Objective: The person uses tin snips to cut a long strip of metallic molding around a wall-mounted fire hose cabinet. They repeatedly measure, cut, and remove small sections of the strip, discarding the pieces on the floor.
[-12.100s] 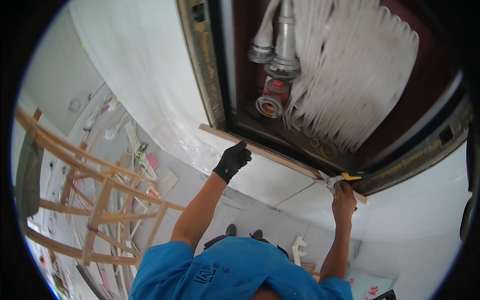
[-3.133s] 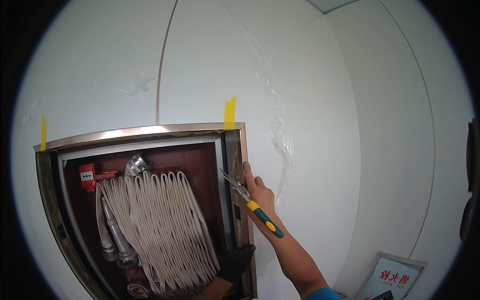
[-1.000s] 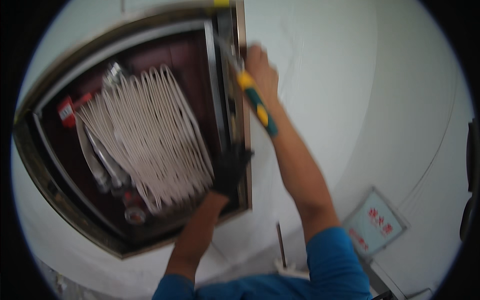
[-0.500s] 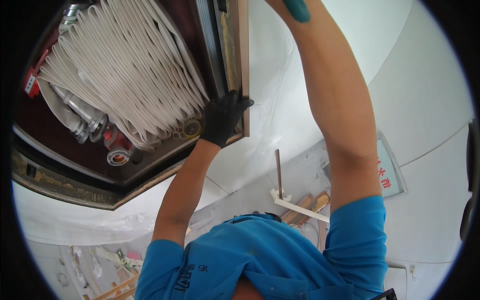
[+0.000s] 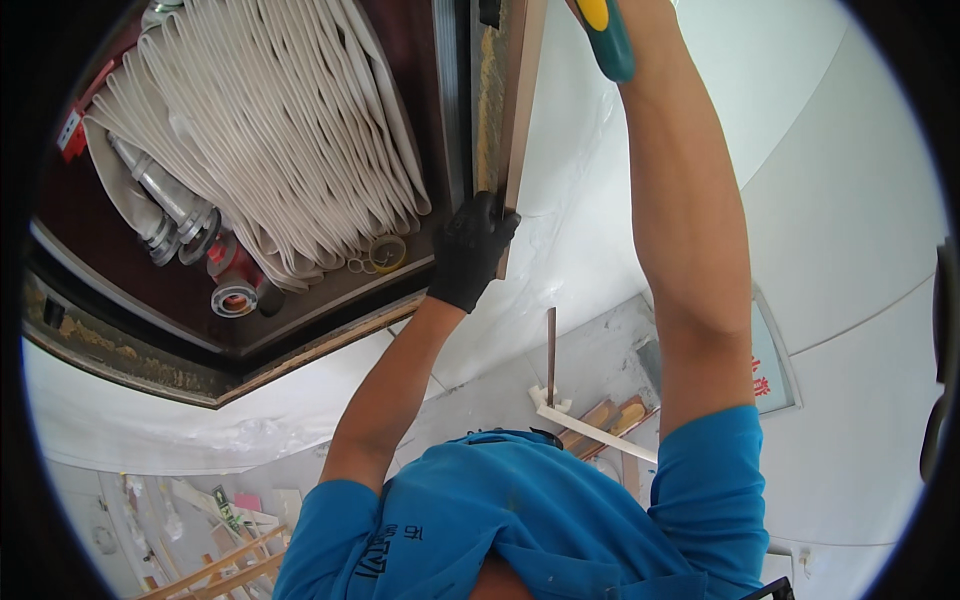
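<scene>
Long, narrow bronze-brown metal-looking strip (image 5: 524, 100) is up along the right side of the dark-framed recessed wall cabinet (image 5: 120, 355); can't tell if fixed. Cabinet's left side: scuffed, brown-smeared frame, no strip showing. Lower side: thin tan edge, unclear. Strip looks smooth, no dents visible. Black-gloved left hand (image 5: 468, 250) wraps its lower end near cabinet's lower right corner. Right hand out of view, grip unknown; green-and-yellow tool handle (image 5: 612, 45) overlaps right forearm (image 5: 690, 200), right of cabinet.

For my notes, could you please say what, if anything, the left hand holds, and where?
The left hand grips the strip near its lower end.
</scene>
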A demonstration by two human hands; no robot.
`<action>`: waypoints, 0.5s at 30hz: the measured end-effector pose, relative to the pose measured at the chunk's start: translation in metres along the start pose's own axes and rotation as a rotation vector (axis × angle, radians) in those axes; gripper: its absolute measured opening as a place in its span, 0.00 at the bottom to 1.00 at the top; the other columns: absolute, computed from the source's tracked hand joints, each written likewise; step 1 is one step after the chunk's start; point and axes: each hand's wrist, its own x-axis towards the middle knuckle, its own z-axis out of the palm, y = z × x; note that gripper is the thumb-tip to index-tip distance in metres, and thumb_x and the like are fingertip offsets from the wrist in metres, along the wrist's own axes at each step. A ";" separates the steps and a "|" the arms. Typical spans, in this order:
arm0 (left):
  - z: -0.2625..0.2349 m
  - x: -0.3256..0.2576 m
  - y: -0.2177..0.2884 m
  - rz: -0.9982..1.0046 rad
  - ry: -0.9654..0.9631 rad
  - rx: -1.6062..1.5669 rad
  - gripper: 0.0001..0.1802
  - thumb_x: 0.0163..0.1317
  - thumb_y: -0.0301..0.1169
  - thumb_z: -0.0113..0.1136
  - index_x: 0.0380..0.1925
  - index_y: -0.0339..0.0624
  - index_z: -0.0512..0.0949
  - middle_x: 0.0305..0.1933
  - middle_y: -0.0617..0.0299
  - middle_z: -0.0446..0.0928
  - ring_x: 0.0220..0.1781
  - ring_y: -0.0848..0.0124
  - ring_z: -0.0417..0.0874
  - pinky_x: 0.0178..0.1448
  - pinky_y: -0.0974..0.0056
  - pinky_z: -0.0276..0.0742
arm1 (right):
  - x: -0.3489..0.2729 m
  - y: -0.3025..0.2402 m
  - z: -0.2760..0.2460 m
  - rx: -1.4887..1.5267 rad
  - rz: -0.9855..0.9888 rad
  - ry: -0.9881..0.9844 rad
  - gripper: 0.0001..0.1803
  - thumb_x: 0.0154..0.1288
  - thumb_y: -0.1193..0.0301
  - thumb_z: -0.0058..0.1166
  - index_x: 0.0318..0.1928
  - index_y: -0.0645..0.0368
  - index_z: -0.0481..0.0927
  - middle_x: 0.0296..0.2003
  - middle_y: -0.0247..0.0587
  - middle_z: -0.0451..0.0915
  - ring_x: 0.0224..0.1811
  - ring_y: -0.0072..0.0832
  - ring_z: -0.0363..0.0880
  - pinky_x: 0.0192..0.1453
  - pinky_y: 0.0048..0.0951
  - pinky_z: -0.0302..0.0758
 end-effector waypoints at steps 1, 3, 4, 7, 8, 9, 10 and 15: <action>-0.002 -0.004 -0.003 -0.011 0.016 0.002 0.19 0.62 0.46 0.67 0.37 0.41 0.77 0.29 0.55 0.80 0.32 0.60 0.84 0.37 0.58 0.78 | -0.002 -0.002 0.005 0.015 -0.001 0.012 0.15 0.64 0.69 0.60 0.38 0.67 0.69 0.33 0.62 0.79 0.33 0.53 0.83 0.36 0.44 0.81; -0.002 -0.011 -0.009 -0.108 0.051 -0.075 0.16 0.60 0.40 0.68 0.37 0.41 0.76 0.34 0.53 0.78 0.37 0.59 0.83 0.42 0.57 0.79 | -0.004 -0.007 0.014 0.052 0.036 -0.003 0.12 0.63 0.73 0.58 0.39 0.66 0.69 0.34 0.62 0.78 0.33 0.55 0.82 0.35 0.46 0.80; 0.012 -0.009 0.010 -0.099 0.034 -0.182 0.14 0.59 0.37 0.68 0.37 0.41 0.76 0.37 0.51 0.77 0.39 0.58 0.83 0.45 0.57 0.79 | -0.001 0.004 -0.011 -0.027 0.046 0.029 0.12 0.63 0.73 0.58 0.40 0.66 0.69 0.35 0.62 0.77 0.33 0.56 0.82 0.36 0.46 0.80; 0.014 -0.020 -0.015 -0.077 0.116 -0.232 0.15 0.58 0.37 0.70 0.38 0.40 0.76 0.35 0.53 0.77 0.40 0.58 0.82 0.45 0.56 0.79 | -0.013 -0.018 -0.007 0.088 0.150 -0.028 0.13 0.61 0.76 0.57 0.42 0.65 0.68 0.37 0.63 0.75 0.35 0.59 0.81 0.39 0.49 0.80; 0.015 -0.024 -0.018 -0.128 0.099 -0.244 0.15 0.58 0.36 0.70 0.37 0.40 0.76 0.34 0.54 0.76 0.39 0.59 0.81 0.45 0.56 0.78 | -0.013 -0.018 -0.004 0.079 0.152 -0.033 0.15 0.61 0.75 0.58 0.44 0.64 0.67 0.37 0.63 0.75 0.37 0.60 0.81 0.41 0.51 0.79; 0.031 -0.024 0.002 -0.118 0.046 -0.318 0.15 0.59 0.35 0.70 0.37 0.40 0.75 0.33 0.55 0.75 0.39 0.60 0.80 0.46 0.57 0.78 | -0.009 0.004 -0.024 -0.014 0.150 -0.003 0.17 0.60 0.74 0.59 0.45 0.63 0.66 0.38 0.63 0.75 0.38 0.62 0.81 0.42 0.52 0.79; 0.023 -0.033 -0.025 -0.210 0.000 -0.328 0.15 0.59 0.35 0.70 0.39 0.40 0.76 0.34 0.56 0.76 0.39 0.61 0.80 0.46 0.58 0.78 | -0.029 0.013 0.003 0.034 -0.009 0.088 0.21 0.61 0.66 0.62 0.47 0.64 0.69 0.40 0.60 0.76 0.37 0.58 0.81 0.41 0.49 0.80; 0.003 -0.060 -0.013 -0.136 -0.210 -0.444 0.21 0.60 0.35 0.69 0.52 0.40 0.78 0.41 0.56 0.81 0.43 0.63 0.82 0.50 0.60 0.78 | -0.047 0.013 -0.027 0.273 0.227 -0.033 0.28 0.58 0.66 0.66 0.56 0.61 0.71 0.38 0.53 0.83 0.38 0.49 0.85 0.43 0.40 0.81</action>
